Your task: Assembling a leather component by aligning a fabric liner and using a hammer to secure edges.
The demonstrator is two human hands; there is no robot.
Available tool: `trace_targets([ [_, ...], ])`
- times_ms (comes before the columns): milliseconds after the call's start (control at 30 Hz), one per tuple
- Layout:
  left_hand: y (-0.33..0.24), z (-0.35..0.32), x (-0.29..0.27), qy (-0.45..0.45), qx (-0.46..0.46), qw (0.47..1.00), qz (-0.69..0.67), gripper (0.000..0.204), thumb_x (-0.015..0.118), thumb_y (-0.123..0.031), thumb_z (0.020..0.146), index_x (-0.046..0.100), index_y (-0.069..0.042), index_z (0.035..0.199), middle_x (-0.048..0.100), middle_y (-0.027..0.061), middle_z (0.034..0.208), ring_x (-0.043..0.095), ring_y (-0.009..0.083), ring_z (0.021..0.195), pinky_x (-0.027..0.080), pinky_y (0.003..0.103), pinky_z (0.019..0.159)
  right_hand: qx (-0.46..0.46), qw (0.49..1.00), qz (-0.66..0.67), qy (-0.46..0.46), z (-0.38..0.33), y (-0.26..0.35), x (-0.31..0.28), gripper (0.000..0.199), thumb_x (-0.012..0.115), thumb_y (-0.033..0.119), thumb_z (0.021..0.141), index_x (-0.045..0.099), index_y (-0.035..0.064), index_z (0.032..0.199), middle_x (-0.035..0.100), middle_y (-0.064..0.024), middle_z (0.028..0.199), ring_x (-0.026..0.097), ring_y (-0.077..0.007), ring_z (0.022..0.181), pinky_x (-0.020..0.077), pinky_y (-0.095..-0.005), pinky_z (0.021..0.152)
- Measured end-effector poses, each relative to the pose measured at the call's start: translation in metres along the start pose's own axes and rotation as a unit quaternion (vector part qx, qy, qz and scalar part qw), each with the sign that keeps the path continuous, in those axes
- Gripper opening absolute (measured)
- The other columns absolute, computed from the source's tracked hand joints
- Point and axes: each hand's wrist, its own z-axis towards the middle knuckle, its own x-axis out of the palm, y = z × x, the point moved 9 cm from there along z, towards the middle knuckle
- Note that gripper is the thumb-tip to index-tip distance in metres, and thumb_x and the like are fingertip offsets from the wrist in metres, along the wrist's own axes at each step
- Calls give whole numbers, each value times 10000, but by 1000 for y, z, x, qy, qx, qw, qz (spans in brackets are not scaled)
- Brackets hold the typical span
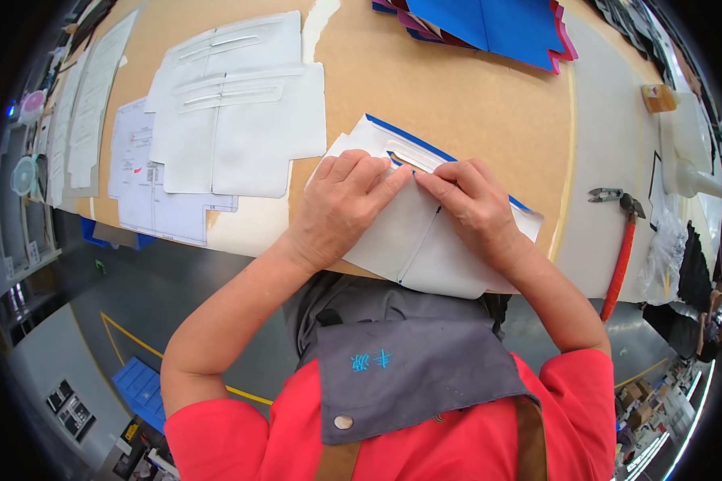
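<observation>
White panel (449,260): lies aslant on the table (369,88), under and between both hands; reaches back between the wrists to the near table edge.
Slot (419,156): runs across the panel just beyond the fingertips; shows blue along part of its rim.
Blue strip (401,133): borders the panel's far edge, beyond both hands; passes partly behind the right one.
Left hand (341,200): curls over the panel at the slot's left end; clamps thumb and forefinger together on the slot's near lip.
Right hand (475,204): bends in from the other side, close beside the left; pinches the same lip between thumb and fingers.
Dark thread end (439,209): sits between the hands, at the top of a seam.
Two white panels (253,152): overlap to the left of the left hand; carry similar slots.
Printed drawing (176,216): peeks out from under those panels, farther left of the left hand.
Blue sheets (489,24): lie stacked well beyond the right hand.
Red-handled hammer (618,264): rests to the right of the right hand, near pliers (606,195).
</observation>
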Motion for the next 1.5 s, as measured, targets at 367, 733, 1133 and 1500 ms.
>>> trace_targets([
  [367,-6,2,1,-3,15,1000,-8,435,640,-96,831,666,-53,1262,633,57,1172,611,239,1123,516,372,914,236,956,170,25,-10,-31,-7,203,753,53,877,722,23,1075,671,-115,949,670,-270,867,548,-375,752],
  [733,-6,5,2,15,-12,999,-30,435,628,-120,842,696,-129,1271,587,38,1128,582,230,1108,467,378,979,67,996,57,-6,-13,-11,-11,356,730,-35,785,756,68,1125,649,-65,950,620,-227,838,542,-349,707],
  [1133,-25,6,8,36,16,999,-7,474,620,-106,859,628,-50,1329,623,80,1230,602,243,1176,503,380,987,109,992,45,-37,-13,-13,-20,248,749,-8,812,718,19,1057,664,-113,964,657,-279,862,554,-377,734],
  [1500,-24,4,10,49,-11,999,-17,482,609,-126,880,625,-123,1362,587,73,1225,586,253,1166,472,388,1015,119,990,73,-18,-25,-16,-22,251,750,-20,820,742,51,1061,667,-98,937,638,-269,830,535,-378,701],
])
